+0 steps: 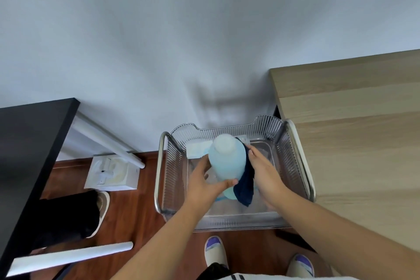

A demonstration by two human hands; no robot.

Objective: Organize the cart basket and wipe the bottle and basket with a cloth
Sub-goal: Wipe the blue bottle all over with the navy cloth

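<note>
A pale blue bottle (227, 161) with a white cap stands upright over the clear ribbed cart basket (288, 150). My left hand (205, 183) grips the bottle low on its left side, thumb across the front. My right hand (263, 170) presses a dark blue cloth (246, 185) against the bottle's right side, and the cloth hangs down below the hand. A white packet (196, 149) lies in the basket's back left corner, behind the bottle.
The basket sits in a metal cart frame (159, 173) between a black desk (29, 143) on the left and a light wooden surface (354, 132) on the right. A white box (112, 173) and another person's slippered foot (101, 211) are on the wooden floor.
</note>
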